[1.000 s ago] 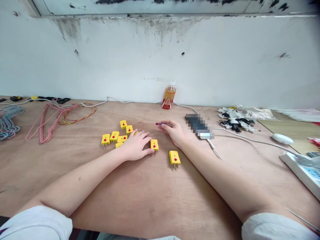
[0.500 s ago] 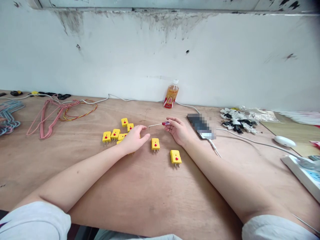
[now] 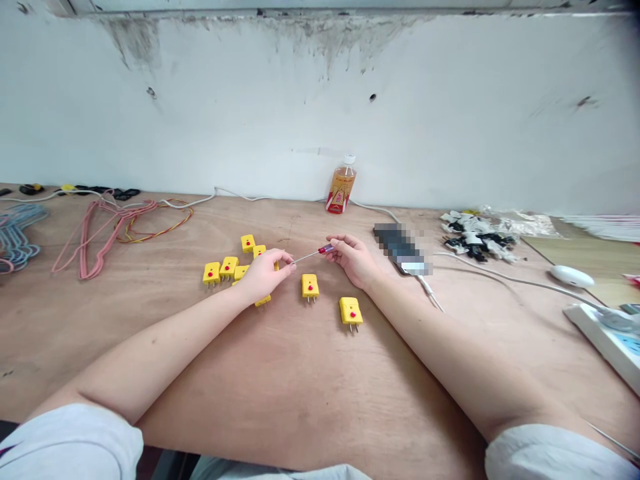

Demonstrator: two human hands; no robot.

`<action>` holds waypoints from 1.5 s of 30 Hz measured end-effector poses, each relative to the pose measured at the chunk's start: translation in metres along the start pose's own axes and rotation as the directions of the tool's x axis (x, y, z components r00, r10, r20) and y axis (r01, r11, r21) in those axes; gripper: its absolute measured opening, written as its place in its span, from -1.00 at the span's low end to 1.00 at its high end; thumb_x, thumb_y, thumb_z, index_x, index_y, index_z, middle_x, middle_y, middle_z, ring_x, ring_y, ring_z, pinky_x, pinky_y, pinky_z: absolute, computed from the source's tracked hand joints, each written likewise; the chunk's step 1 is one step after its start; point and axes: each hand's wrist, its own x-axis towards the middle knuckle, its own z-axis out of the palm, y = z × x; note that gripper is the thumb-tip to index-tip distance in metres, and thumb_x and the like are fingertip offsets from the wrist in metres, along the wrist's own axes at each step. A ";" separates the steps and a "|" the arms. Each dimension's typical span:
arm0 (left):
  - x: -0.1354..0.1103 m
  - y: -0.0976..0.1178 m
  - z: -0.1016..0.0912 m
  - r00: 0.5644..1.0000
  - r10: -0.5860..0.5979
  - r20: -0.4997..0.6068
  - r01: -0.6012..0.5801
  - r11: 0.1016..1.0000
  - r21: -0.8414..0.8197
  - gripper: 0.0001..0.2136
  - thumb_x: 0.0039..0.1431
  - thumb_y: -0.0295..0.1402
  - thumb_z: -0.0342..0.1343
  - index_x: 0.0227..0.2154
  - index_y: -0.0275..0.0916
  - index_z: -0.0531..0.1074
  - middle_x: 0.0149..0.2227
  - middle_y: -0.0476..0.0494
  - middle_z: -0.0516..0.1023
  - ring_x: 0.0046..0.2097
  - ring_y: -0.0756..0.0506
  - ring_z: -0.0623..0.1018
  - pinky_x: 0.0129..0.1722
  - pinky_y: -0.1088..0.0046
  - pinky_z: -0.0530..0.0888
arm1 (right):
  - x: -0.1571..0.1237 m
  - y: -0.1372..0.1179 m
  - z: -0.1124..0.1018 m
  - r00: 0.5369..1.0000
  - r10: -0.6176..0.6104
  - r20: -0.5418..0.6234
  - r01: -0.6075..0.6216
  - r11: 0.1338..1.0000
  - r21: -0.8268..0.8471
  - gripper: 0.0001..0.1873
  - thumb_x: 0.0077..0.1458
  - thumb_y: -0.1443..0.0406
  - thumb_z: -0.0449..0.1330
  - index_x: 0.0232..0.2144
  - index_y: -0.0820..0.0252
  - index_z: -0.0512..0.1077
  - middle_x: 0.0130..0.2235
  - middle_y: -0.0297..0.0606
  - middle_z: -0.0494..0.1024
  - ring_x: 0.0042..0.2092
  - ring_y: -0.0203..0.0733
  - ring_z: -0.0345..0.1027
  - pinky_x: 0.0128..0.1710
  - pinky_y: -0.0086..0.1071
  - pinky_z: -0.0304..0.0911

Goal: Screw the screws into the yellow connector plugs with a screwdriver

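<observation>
Small screwdriver and yellow two-pin plugs
Red handle, thin shaft slanting left above the desk; red-dotted plugs lie mid-desk, pins toward the near edge.

The scene was bright and evenly lit by soft, diffuse light, with no clear source in view. The pale wall showed no hard glare, and only soft, faint shadows fell on the counter beneath the left hand and right hand. The wide lens bowed the wall's upper edge, the top right corner darkened, and a pixelated mosaic obscured the phone.
</observation>
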 end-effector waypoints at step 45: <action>0.000 -0.001 0.002 0.999 0.050 0.001 -0.050 0.997 0.053 -0.88 0.17 -0.25 0.19 -0.40 -0.16 0.46 -0.07 -0.14 0.64 0.00 -0.22 0.60 0.09 0.16 0.48 | 0.004 0.007 -0.001 0.987 -0.085 -0.139 0.065 0.987 -0.145 -0.64 -0.06 0.16 0.40 -0.22 0.14 0.43 -0.41 -0.37 0.60 -0.39 -0.28 0.47 -0.41 -0.44 0.27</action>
